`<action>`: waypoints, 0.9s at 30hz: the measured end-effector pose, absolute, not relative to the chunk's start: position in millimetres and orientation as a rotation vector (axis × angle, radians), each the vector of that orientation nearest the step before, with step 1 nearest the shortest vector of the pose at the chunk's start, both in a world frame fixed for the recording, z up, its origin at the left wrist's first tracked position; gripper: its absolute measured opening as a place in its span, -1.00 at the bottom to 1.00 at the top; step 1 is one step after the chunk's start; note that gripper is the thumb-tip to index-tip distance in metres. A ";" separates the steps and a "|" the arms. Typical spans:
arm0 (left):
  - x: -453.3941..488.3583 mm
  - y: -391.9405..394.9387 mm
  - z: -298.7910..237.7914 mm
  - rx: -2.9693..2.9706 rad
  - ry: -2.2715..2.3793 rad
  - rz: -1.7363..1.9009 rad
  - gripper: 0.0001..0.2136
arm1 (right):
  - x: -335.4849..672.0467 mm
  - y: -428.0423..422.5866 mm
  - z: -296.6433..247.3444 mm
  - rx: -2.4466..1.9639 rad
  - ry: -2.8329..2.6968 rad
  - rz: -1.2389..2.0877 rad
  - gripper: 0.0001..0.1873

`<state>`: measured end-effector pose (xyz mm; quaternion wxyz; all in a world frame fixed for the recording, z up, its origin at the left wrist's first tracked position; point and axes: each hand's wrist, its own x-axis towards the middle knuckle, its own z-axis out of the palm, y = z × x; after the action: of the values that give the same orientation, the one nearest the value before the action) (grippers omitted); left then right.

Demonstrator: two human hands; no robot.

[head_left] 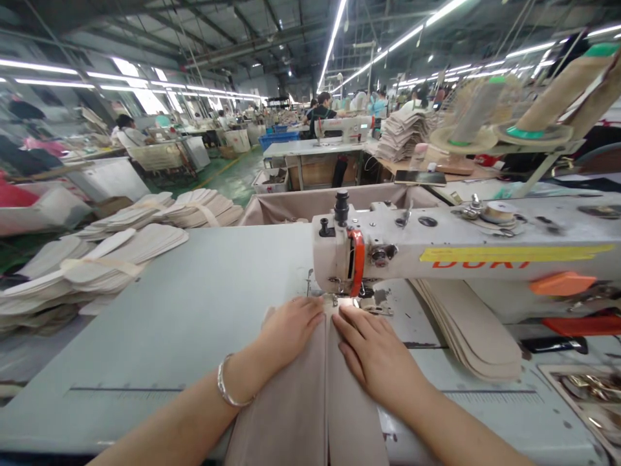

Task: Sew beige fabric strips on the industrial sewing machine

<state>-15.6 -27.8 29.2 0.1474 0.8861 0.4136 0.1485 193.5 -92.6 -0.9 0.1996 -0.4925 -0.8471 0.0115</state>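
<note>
A beige fabric piece (295,401) with a lengthwise seam or gap runs from the front edge of the table up to the needle area of a sewing machine (417,239). My left hand (294,327) lies flat on its left part, fingertips close to the presser foot (336,299). On the right part rests my right hand (371,346), fingers stretched forward beside the foot. Both hands press on the cloth without gripping it. The needle itself is hard to make out. A lamp lights the spot under the machine head.
Stacked beige panels (470,330) lie under the machine arm at right. Tied bundles of panels (101,259) sit left of the table (218,291). Thread cones (557,97) stand at upper right. Small metal parts fill a tray (589,395). A fabric-lined bin (291,206) is behind the table.
</note>
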 end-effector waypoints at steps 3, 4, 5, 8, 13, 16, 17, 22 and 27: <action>-13.4 -27.7 27.5 2.579 1.252 0.384 -0.71 | 192.2 -95.1 -2.2 -1.388 -2.371 0.017 -0.54; -14.1 -27.4 27.4 2.579 1.263 0.376 -0.70 | 191.8 -95.3 -2.0 -1.392 -2.371 0.014 -0.54; -14.9 -27.4 27.4 2.579 1.271 0.368 -0.69 | 191.6 -95.1 -1.9 -1.396 -2.371 0.011 -0.54; -16.8 -28.2 27.7 2.568 1.270 0.371 -0.67 | 191.0 -93.9 -2.5 -1.410 -2.370 -0.001 -0.53; -14.6 -22.2 26.6 2.391 1.208 0.551 -0.78 | 191.3 -93.4 -2.8 -1.408 -2.374 -0.001 -0.54; -6.0 -12.8 26.1 2.316 1.232 0.555 -0.84 | 191.8 -94.1 -3.1 -1.385 -2.355 -0.005 -0.54; -2.2 -9.6 26.2 2.301 1.255 0.536 -0.87 | 191.9 -94.3 -3.3 -1.380 -2.345 -0.006 -0.53; 13.4 1.5 29.2 2.222 1.306 0.432 -0.94 | 191.6 -93.0 -4.4 -1.386 -2.340 0.020 -0.46; 17.9 3.4 32.3 2.211 1.310 0.456 -0.91 | 190.5 -91.4 -5.7 -1.415 -2.331 0.008 -0.43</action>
<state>17.9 3.4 32.3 0.2625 0.8174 0.4842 0.1687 190.5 -91.4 -5.7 0.2057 -0.5078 -0.8366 0.0028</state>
